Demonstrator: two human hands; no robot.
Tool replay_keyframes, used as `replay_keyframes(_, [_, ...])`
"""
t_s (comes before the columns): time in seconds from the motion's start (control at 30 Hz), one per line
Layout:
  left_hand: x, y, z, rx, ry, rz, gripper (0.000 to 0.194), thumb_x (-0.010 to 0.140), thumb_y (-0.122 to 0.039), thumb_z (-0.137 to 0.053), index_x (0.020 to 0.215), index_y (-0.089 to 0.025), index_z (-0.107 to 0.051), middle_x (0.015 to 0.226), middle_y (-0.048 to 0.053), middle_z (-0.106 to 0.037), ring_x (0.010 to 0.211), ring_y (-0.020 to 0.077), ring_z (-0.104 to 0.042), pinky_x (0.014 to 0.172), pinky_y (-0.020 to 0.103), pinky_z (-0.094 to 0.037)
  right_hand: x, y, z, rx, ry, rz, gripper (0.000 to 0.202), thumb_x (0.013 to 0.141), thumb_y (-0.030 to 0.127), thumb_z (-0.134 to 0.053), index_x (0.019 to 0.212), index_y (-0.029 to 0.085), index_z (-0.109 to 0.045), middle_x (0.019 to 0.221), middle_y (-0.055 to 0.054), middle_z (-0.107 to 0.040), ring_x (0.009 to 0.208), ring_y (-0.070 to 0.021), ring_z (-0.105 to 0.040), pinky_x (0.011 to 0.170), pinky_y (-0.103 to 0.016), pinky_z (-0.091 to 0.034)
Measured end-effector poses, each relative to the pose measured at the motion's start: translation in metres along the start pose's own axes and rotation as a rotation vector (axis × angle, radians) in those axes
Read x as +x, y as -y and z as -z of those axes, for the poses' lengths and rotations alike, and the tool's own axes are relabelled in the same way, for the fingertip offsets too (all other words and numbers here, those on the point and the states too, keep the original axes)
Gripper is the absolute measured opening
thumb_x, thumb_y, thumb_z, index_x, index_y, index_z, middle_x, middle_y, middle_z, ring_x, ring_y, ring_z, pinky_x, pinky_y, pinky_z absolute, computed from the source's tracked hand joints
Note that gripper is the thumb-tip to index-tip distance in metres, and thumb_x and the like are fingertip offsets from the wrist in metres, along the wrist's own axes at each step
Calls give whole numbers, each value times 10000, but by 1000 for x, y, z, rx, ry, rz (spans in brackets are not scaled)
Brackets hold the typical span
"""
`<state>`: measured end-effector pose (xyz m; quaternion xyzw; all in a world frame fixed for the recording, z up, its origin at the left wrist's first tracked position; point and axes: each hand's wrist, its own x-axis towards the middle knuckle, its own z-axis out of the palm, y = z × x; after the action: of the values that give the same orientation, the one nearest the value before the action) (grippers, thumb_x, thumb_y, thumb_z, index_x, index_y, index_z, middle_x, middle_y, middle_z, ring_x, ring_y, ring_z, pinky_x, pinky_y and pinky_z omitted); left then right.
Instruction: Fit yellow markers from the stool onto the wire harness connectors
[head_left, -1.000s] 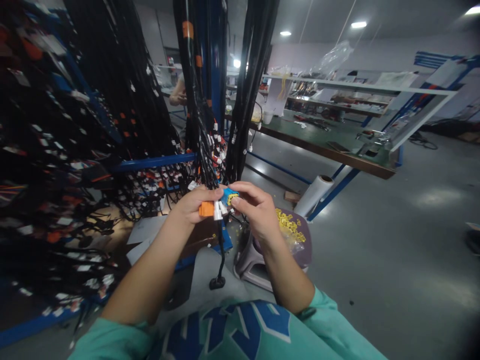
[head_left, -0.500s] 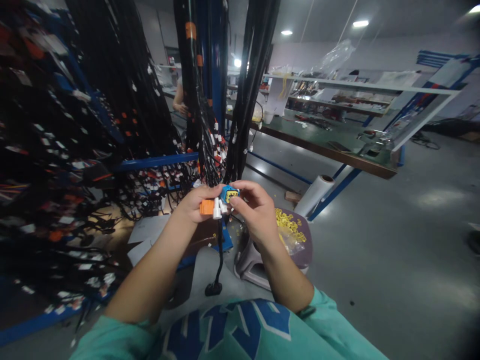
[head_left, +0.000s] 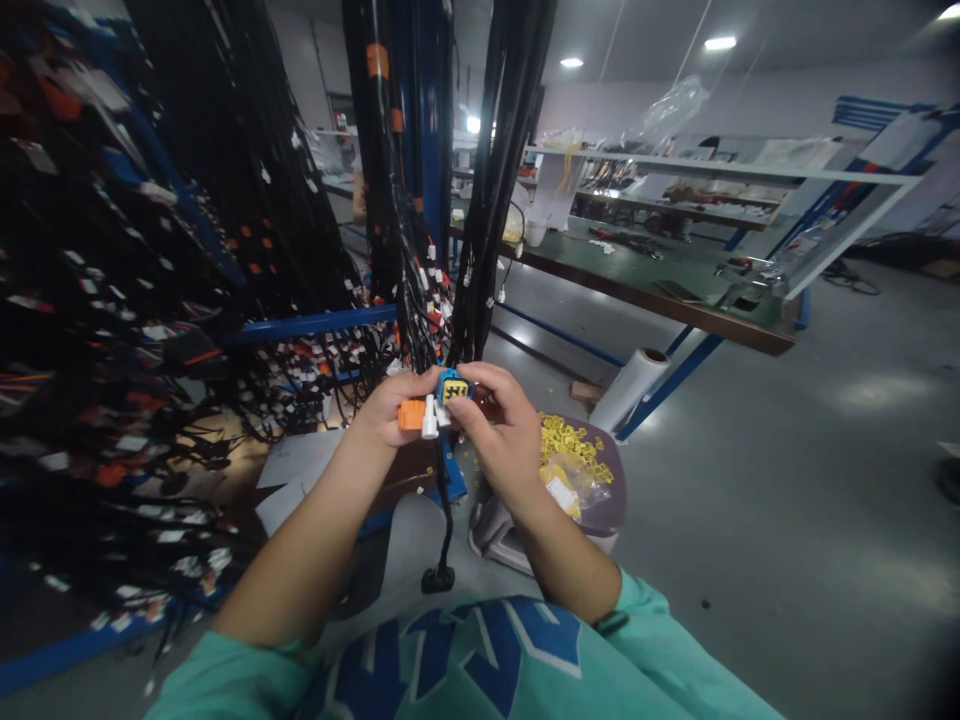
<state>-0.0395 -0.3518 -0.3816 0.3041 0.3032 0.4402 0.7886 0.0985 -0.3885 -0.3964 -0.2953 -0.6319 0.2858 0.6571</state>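
My left hand [head_left: 390,410] grips the orange plug [head_left: 411,414] and white plugs [head_left: 430,420], right hand [head_left: 499,425] pinches the blue connector [head_left: 452,386] at chest height; seating its yellow insert seems underway, needing a straight push.

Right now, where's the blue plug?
In the head view the blue plug sits centre frame, pinched between the left hand and right hand, just right of the orange plug and above the stool.
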Motion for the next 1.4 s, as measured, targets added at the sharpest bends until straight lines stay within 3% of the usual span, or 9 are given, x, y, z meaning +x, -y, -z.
replay_keyframes(0.1, [-4, 0, -9, -39, -63, 20, 266, 869, -152, -428, 749, -94, -658, 450, 17, -570, 379, 112, -528, 396, 199, -402, -1, 0, 1, -92, -16, 126, 170, 798, 266, -610, 961, 301, -646, 1014, -16, -653, 967, -172, -599, 871, -372, -498])
replay_keyframes(0.23, [-10, -2, -21, -93, -153, 28, 495, 934, -151, -271, 564, -97, -596, 460, 25, -580, 383, 87, -516, 406, 180, -387, -2, 1, 3, -184, -12, 211, 156, 812, 274, -605, 959, 302, -649, 1034, -28, -637, 984, -176, -596, 836, -364, -523])
replay_keyframes(0.4, [-7, -1, -17, -60, -142, 18, 453, 912, -138, -303, 568, -93, -594, 474, 40, -583, 412, 105, -532, 444, 202, -418, -5, 1, 2, -142, -72, 238, 105, 807, 228, -611, 903, 268, -623, 955, -28, -624, 919, -158, -604, 786, -334, -530])
replay_keyframes(0.57, [0, 1, -3, 42, 22, -3, 290, 818, -222, -495, 606, -70, -621, 480, 77, -587, 437, 161, -551, 484, 284, -472, -2, -5, 8, 159, -115, 48, 87, 855, 237, -537, 940, 246, -551, 883, 4, -628, 775, -119, -635, 711, -301, -542])
replay_keyframes(0.7, [-3, 0, -4, 48, 63, -18, 258, 787, -238, -564, 611, -60, -627, 512, 92, -605, 459, 174, -571, 472, 286, -474, 8, -8, 25, 85, -6, 47, 153, 848, 217, -548, 961, 287, -623, 894, 11, -612, 766, -108, -618, 713, -294, -527])
replay_keyframes(0.83, [-8, -3, -13, 57, -65, 15, 188, 789, -170, -553, 648, -73, -632, 564, 82, -643, 448, 189, -594, 443, 302, -491, 15, -4, 36, -60, 159, 152, 220, 846, 181, -545, 983, 312, -657, 926, 1, -625, 867, -128, -604, 758, -307, -516])
replay_keyframes(0.93, [-9, -5, -18, 71, -129, 20, 174, 786, -122, -523, 654, -79, -628, 571, 73, -647, 446, 185, -601, 435, 297, -504, 17, 2, 38, -161, 204, 205, 208, 831, 173, -572, 1002, 279, -627, 883, 7, -644, 803, -118, -611, 725, -285, -513])
replay_keyframes(1.17, [-12, -8, -25, 89, -109, 2, 190, 812, -115, -483, 710, -73, -637, 552, 56, -622, 409, 144, -568, 381, 244, -477, 27, 11, 41, -299, 387, 474, 148, 871, 113, -502, 918, 214, -599, 898, -37, -613, 875, -125, -591, 752, -279, -496])
replay_keyframes(1.4, [-12, -9, -29, 85, -203, 28, 298, 867, -130, -443, 608, -83, -584, 494, 48, -580, 376, 136, -547, 350, 239, -461, 33, 9, 42, -237, 418, 429, 123, 855, 138, -541, 911, 228, -604, 868, -15, -565, 829, -112, -568, 723, -261, -478])
